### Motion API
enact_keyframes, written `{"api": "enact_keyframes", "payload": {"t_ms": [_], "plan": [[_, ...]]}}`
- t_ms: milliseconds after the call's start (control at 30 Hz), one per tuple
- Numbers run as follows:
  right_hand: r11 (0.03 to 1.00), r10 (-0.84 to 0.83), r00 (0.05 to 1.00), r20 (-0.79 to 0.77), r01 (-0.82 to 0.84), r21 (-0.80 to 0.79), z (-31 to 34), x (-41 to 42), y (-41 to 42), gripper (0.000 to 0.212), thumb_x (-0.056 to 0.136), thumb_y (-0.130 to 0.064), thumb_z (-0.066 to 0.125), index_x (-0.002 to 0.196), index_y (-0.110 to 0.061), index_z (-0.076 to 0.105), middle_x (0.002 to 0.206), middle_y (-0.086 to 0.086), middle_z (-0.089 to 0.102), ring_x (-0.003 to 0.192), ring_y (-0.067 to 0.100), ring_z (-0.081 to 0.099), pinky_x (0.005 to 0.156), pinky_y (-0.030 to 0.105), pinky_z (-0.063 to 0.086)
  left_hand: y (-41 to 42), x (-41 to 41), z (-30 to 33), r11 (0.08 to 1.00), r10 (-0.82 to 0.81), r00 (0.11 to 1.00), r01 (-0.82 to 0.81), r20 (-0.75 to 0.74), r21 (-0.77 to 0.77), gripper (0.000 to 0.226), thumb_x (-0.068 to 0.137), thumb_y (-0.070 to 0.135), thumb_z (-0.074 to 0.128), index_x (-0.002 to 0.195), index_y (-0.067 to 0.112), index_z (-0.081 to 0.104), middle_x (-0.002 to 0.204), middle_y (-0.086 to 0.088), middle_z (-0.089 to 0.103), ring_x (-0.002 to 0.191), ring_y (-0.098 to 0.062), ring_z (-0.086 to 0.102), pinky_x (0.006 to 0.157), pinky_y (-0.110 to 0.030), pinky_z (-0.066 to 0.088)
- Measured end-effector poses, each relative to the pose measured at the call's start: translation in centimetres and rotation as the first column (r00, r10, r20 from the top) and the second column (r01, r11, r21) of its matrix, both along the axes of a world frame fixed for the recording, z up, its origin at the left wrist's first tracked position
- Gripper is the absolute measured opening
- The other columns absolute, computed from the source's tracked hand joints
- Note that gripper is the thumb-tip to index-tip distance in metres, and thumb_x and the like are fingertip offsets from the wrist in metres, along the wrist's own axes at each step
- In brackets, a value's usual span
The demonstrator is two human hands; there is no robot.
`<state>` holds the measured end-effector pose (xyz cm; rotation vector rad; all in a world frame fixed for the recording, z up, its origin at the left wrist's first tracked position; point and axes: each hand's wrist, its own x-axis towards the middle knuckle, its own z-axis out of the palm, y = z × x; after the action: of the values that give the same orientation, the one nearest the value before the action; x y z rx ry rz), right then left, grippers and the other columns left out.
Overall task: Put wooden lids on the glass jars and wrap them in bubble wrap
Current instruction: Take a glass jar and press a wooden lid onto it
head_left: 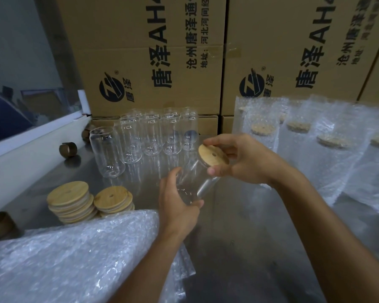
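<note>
Jar (189,182) held above table (239,226), tilted; long axis runs lower-left to upper-right, mouth upper-right. Left hand (177,202) grips its base. Right hand (239,159) pinches lid (212,155) on the mouth.

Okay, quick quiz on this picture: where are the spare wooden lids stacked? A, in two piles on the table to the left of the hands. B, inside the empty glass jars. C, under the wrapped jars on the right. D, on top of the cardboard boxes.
A: two piles of wooden lids sit on the table, left of the left hand holding the jar.
</note>
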<state>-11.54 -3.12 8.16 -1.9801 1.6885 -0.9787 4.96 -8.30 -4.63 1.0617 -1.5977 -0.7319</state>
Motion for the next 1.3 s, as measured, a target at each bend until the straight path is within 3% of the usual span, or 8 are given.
{"api": "enact_keyframes", "payload": {"t_ms": [200,333,500,733,833,1000,1133,1300], "plan": [[0.999,0.015,1.000,0.019,-0.016,0.030,-0.2,-0.3,-0.2,0.079,0.076,-0.021,0.088,0.146,-0.026,0.051,0.135,-0.003,0.064,0.114,0.011,0.064,0.101,0.032,0.053,0.2,-0.1,0.1,0.998,0.026,0.999,-0.024,0.032,-0.057,0.090,0.063,0.005,0.091,0.135,0.035,0.046,0.115,0.023,0.036,0.118,-0.004,0.040,0.099,-0.023,0.033],[1.000,-0.026,0.998,-0.058,0.025,-0.010,0.1,-0.2,0.0,0.078,0.075,-0.035,0.087,0.145,-0.026,0.053,0.128,-0.008,0.059,0.111,0.013,0.062,0.100,0.037,0.053,0.4,-0.1,0.3,0.997,0.009,1.000,-0.007,0.021,-0.071,0.090,0.062,0.007,0.092,0.133,0.038,0.046,0.109,0.028,0.038,0.111,0.001,0.040,0.095,-0.018,0.033],[0.995,-0.086,0.993,-0.075,0.081,-0.065,0.2,0.5,-0.1,0.058,0.080,-0.047,0.080,0.129,-0.019,0.066,0.105,-0.013,0.065,0.094,0.003,0.063,0.075,0.016,0.049,0.6,-0.3,0.3,0.995,0.003,1.000,-0.001,0.016,-0.095,0.091,0.060,0.010,0.094,0.130,0.041,0.045,0.109,0.032,0.040,0.099,0.012,0.045,0.085,-0.006,0.031],[0.888,-0.422,0.907,-0.012,0.410,-0.208,-0.6,2.1,-0.4,0.065,0.075,-0.076,0.066,0.102,-0.017,0.070,0.078,-0.006,0.066,0.073,0.008,0.062,0.061,0.031,0.051,0.8,-0.4,0.4,0.987,0.041,0.998,-0.033,0.043,-0.158,0.094,0.056,0.023,0.097,0.137,0.030,0.050,0.114,0.033,0.039,0.111,-0.006,0.051,0.095,-0.018,0.040],[0.907,-0.375,0.926,0.047,0.377,-0.189,-0.4,2.2,-0.5,0.064,0.076,-0.071,0.070,0.109,-0.016,0.073,0.089,-0.003,0.070,0.081,0.011,0.065,0.068,0.032,0.055,0.8,-0.4,0.4,0.988,0.032,0.998,-0.024,0.048,-0.153,0.095,0.056,0.029,0.097,0.139,0.032,0.049,0.115,0.030,0.041,0.110,-0.003,0.050,0.091,-0.008,0.035],[0.947,-0.268,0.960,0.080,0.277,-0.163,-0.3,1.6,-0.7,0.066,0.078,-0.062,0.075,0.127,-0.019,0.069,0.119,0.001,0.066,0.106,0.015,0.063,0.088,0.032,0.054,1.2,-0.3,0.9,0.997,-0.038,0.999,0.039,0.021,-0.067,0.096,0.057,0.030,0.097,0.141,0.032,0.049,0.122,0.023,0.047,0.112,-0.003,0.056,0.099,-0.025,0.048],[0.959,-0.196,0.966,0.167,0.224,-0.171,-0.7,1.4,-0.8,0.066,0.078,-0.057,0.079,0.132,-0.022,0.065,0.123,-0.004,0.063,0.105,0.005,0.061,0.079,0.014,0.047,1.3,-0.6,1.0,0.995,-0.098,0.994,0.098,-0.050,0.000,0.092,0.058,0.022,0.096,0.139,0.024,0.052,0.127,0.009,0.055,0.098,0.023,0.051,0.081,0.000,0.042],[0.964,-0.130,0.872,0.473,0.223,-0.146,-3.0,3.0,-1.7,0.079,0.072,-0.054,0.083,0.139,-0.024,0.053,0.118,-0.016,0.063,0.102,-0.005,0.064,0.081,0.012,0.052,1.3,-0.6,1.4,0.994,-0.088,0.994,0.092,-0.062,0.061,0.091,0.060,0.028,0.095,0.140,0.024,0.051,0.131,0.007,0.057,0.104,0.005,0.058,0.078,-0.001,0.043]]}}
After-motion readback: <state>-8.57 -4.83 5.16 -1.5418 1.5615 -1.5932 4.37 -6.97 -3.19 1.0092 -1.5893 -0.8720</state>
